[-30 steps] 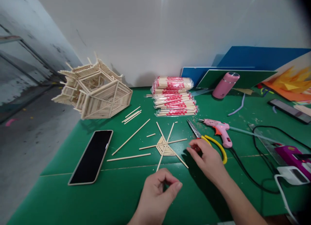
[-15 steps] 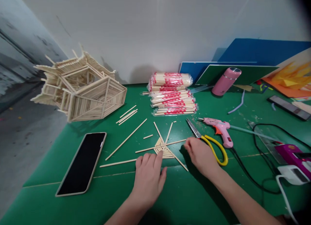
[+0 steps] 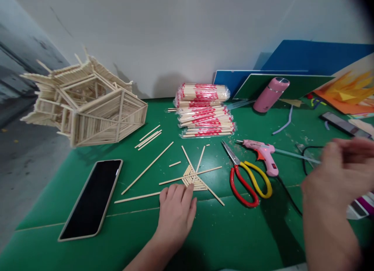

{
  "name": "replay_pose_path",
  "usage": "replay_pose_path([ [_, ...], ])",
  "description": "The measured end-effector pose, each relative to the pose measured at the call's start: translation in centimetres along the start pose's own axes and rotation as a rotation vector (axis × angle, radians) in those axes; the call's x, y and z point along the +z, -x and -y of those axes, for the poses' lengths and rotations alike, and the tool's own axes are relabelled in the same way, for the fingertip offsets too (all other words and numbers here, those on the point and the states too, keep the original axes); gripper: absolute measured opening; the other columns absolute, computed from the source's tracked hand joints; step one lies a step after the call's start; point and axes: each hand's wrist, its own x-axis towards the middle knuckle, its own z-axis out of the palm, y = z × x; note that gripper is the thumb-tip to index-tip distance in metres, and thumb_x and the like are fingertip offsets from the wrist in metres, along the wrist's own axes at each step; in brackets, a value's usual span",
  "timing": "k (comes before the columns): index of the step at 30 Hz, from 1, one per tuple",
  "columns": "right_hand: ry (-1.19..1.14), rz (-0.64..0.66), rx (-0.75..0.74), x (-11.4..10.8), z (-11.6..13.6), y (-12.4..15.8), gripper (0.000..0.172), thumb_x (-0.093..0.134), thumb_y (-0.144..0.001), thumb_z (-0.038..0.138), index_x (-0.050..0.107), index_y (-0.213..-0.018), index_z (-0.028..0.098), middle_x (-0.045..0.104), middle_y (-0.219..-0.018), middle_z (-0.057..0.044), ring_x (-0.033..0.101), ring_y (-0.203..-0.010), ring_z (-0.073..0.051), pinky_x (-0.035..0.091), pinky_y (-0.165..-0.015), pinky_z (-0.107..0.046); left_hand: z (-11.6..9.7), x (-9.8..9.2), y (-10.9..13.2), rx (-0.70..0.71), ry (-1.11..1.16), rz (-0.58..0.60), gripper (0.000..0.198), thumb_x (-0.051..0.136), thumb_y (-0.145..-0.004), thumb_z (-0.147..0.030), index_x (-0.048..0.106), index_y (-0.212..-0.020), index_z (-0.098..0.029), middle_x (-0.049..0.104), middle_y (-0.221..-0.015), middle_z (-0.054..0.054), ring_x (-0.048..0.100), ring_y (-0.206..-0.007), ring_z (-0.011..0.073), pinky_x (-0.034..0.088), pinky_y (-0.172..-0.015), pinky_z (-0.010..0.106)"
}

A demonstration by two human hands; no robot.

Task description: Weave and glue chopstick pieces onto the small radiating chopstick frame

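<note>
My left hand (image 3: 176,208) lies flat on the table, fingers stretched out, its index fingertip touching a small frame of glued-looking wooden sticks (image 3: 201,186). A long stick (image 3: 172,179) crosses over this frame. Another stick (image 3: 137,197) runs to the left from beside my fingers. My right hand (image 3: 336,177) is raised at the right side, above the black cable and the purple device. Motion smears its fingers, and I cannot see whether anything is in them. Nearest to it on the table are a pink glue gun (image 3: 264,152) and scissors (image 3: 244,173) with one red and one yellow handle.
A structure of wooden sticks (image 3: 96,117) stands at the back left, behind a phone (image 3: 92,199). Wrapped bundles of sticks (image 3: 206,111) lie by the wall. Several loose sticks (image 3: 149,137) are nearby. A pink bottle (image 3: 271,94) leans against boards; another phone (image 3: 346,125) lies far right.
My right hand has moved from the end of the crossing stick to the right and up, uncovering the red scissor handle. My left hand stays on the stick frame. The view has shifted slightly.
</note>
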Motion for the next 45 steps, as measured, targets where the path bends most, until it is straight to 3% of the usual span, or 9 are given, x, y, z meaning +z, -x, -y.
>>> replay_pose_path([
  [2, -0.004, 0.099, -0.013, 1.0, 1.4, 2.1, 0.025, 0.04, -0.084, 0.026, 0.042, -0.109, 0.022, 0.05, -0.099, -0.009, 0.051, -0.087, -0.023, 0.041, -0.07, -0.04, 0.0, 0.0, -0.2, 0.057, -0.022, -0.027, 0.024, 0.044, -0.08, -0.02, 0.057, -0.1, -0.019, 0.061, -0.088, 0.007, 0.05, -0.084, 0.0221, 0.034, -0.074, 0.037],
  [4, -0.011, 0.493, -0.158, 2.3, 2.6, 4.3, 0.022, 0.041, -0.084, 0.02, 0.047, -0.105, 0.02, 0.056, -0.088, -0.006, 0.054, -0.078, -0.018, 0.045, -0.067, -0.035, -0.1, 0.1, -0.4, 0.11, -0.045, -0.026, 0.026, 0.045, -0.08, -0.019, 0.057, -0.103, -0.021, 0.06, -0.097, 0.007, 0.049, -0.092, 0.0239, 0.033, -0.077, 0.039],
  [6, -0.024, 0.719, -0.277, 3.4, 3.5, 5.8, 0.022, 0.045, -0.08, 0.016, 0.052, -0.1, 0.02, 0.06, -0.088, -0.005, 0.054, -0.081, -0.018, 0.045, -0.07, -0.033, -0.1, 0.2, -0.6, 0.142, -0.059, -0.002, 0.027, 0.045, -0.08, -0.017, 0.056, -0.104, -0.022, 0.059, -0.104, 0.008, 0.047, -0.099, 0.025, 0.032, -0.081, 0.04],
  [11, 0.052, 0.951, -0.432, 5.2, 4.3, 7.4, 0.038, 0.046, -0.075, 0.008, 0.052, -0.11, 0.021, 0.064, -0.084, -0.003, 0.052, -0.078, -0.018, 0.04, -0.064, -0.03, -0.1, 0.6, -0.7, 0.161, -0.061, 0.025, 0.025, 0.042, -0.082, -0.016, 0.056, -0.103, -0.02, 0.06, -0.106, 0.008, 0.047, -0.102, 0.0243, 0.032, -0.083, 0.04],
  [17, 0.164, 0.87, -0.424, 6.4, 3.4, 7.9, 0.032, 0.04, -0.08, 0.012, 0.055, -0.108, 0.019, 0.061, -0.077, -0.006, 0.051, -0.073, -0.019, 0.037, -0.063, -0.031, 0.0, 0.7, -0.6, 0.18, -0.073, 0.05, 0.026, 0.043, -0.08, -0.014, 0.058, -0.101, -0.02, 0.059, -0.106, 0.008, 0.047, -0.101, 0.0241, 0.032, -0.084, 0.041],
  [26, 0.223, 0.239, 0.026, 3.0, -0.4, 2.2, 0.033, 0.037, -0.086, 0.026, 0.044, -0.116, 0.016, 0.054, -0.088, -0.006, 0.052, -0.073, -0.016, 0.043, -0.064, -0.03, -0.2, 0.4, -1.0, 0.189, -0.098, 0.13, 0.032, 0.046, -0.079, -0.016, 0.054, -0.109, -0.026, 0.057, -0.108, 0.008, 0.046, -0.101, 0.0265, 0.029, -0.084, 0.045],
  [37, 0.173, 0.062, 0.155, 0.9, -1.9, 2.3, 0.036, 0.041, -0.083, 0.029, 0.045, -0.116, 0.014, 0.058, -0.09, -0.013, 0.055, -0.08, -0.02, 0.042, -0.071, -0.034, -0.1, 0.4, -1.0, 0.206, -0.1, 0.12, 0.033, 0.045, -0.078, -0.015, 0.054, -0.108, -0.026, 0.057, -0.107, 0.009, 0.046, -0.101, 0.0266, 0.028, -0.082, 0.045],
  [40, 0.132, 0.176, 0.141, 1.3, -0.3, 3.7, 0.032, 0.046, -0.081, 0.029, 0.049, -0.111, 0.017, 0.058, -0.091, -0.01, 0.055, -0.077, -0.019, 0.043, -0.068, -0.032, -0.2, 0.4, -1.0, 0.206, -0.099, 0.125, 0.033, 0.044, -0.079, -0.015, 0.054, -0.109, -0.025, 0.057, -0.107, 0.009, 0.046, -0.101, 0.0268, 0.028, -0.082, 0.045],
  [45, -0.048, 0.845, 0.008, 3.1, 4.1, 8.0, 0.014, 0.047, -0.081, 0.026, 0.056, -0.09, 0.021, 0.06, -0.072, -0.001, 0.055, -0.063, -0.013, 0.044, -0.057, -0.024, -0.2, 0.6, -0.9, 0.195, -0.092, 0.125, 0.032, 0.043, -0.08, -0.016, 0.053, -0.109, -0.024, 0.057, -0.108, 0.01, 0.045, -0.103, 0.0267, 0.027, -0.083, 0.046],
])
